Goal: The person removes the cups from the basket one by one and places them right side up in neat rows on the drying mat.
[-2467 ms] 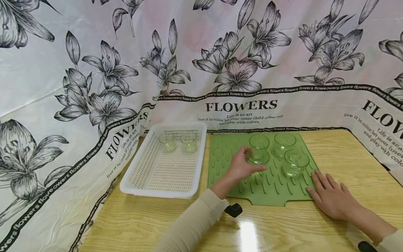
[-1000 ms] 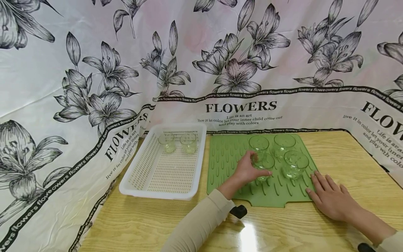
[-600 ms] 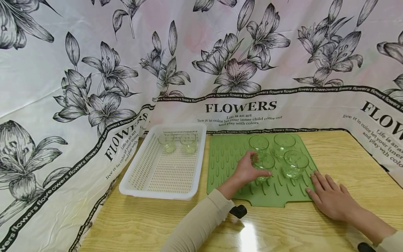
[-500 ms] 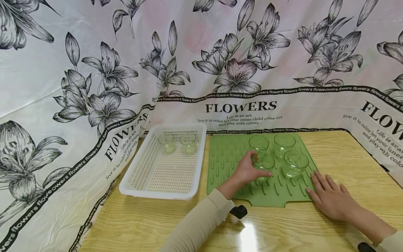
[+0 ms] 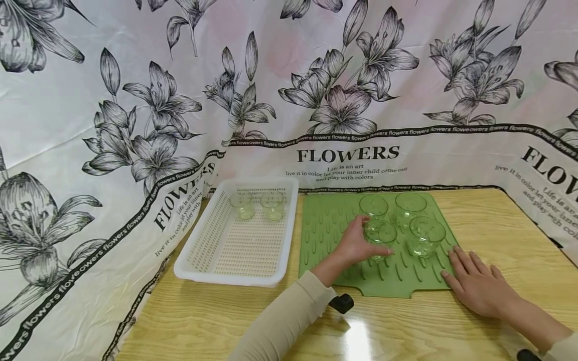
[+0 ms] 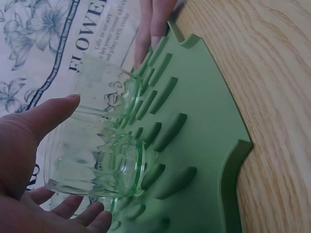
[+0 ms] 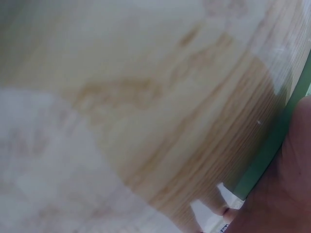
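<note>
My left hand (image 5: 356, 243) is curled round a clear greenish glass (image 5: 381, 233) standing upright on the green ridged mat (image 5: 316, 240). In the left wrist view the thumb lies along one side of that glass (image 6: 97, 165) and the fingers (image 6: 97, 216) along the other. Close around it on the mat stand a glass behind (image 5: 374, 204), a glass at the back right (image 5: 410, 203) and a glass at the right (image 5: 426, 235). My right hand (image 5: 480, 286) lies flat at the mat's right edge, fingertips touching it. The right wrist view is mostly blurred wood grain.
A white perforated plastic basket (image 5: 230, 280) stands left of the mat, with two glasses (image 5: 272, 205) at its back. Beneath everything is a wooden table (image 5: 203, 321). A flower-printed cloth (image 5: 253, 165) hangs along the back and left.
Compared with 2.5 s ago, my left hand and its glass are slightly farther right and nearer to me. Over the last second they stay in place. The right hand keeps its place.
</note>
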`<state>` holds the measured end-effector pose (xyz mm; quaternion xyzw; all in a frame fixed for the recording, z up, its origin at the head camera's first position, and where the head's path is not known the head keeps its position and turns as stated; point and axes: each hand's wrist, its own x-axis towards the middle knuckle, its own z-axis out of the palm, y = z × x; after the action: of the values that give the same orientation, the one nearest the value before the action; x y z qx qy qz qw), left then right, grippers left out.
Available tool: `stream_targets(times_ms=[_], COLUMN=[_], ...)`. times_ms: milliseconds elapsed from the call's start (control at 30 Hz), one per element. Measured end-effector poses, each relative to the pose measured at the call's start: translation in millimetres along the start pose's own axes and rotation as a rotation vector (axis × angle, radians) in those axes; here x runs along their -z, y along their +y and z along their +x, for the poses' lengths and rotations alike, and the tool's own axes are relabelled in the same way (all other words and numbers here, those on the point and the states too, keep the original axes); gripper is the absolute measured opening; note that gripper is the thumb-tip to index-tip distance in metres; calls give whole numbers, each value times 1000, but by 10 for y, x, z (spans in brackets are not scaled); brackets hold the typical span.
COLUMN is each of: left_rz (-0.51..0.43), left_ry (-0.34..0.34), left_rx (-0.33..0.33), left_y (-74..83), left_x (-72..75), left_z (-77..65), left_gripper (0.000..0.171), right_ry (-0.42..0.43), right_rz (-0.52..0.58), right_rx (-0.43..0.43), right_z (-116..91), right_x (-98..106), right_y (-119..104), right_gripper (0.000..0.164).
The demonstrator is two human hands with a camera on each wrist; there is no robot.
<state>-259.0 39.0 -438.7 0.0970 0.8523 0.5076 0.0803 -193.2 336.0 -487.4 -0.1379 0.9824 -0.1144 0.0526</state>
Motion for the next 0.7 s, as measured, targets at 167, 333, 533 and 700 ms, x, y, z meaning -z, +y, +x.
stream_targets(times_ms=[167,333,533,700], left_rz=[85,191,322,367], left_ry=[-30,-55,-75,-100], left_rx=[-45,-64,-79,-108], left_y=[16,50,111,163], left_x=[58,135,286,426], left_z=[-34,-81,-133,-175], left_gripper=[102,110,116,110], right_ry=[1,6,6,6], right_rz=[-4,-16,-12,-21], right_rx=[4,9,6,5], right_z=[1,11,7,3], right_x=[-1,-5,7,7], right_y=[5,0,-14,-13], right_gripper=[74,73,73,73])
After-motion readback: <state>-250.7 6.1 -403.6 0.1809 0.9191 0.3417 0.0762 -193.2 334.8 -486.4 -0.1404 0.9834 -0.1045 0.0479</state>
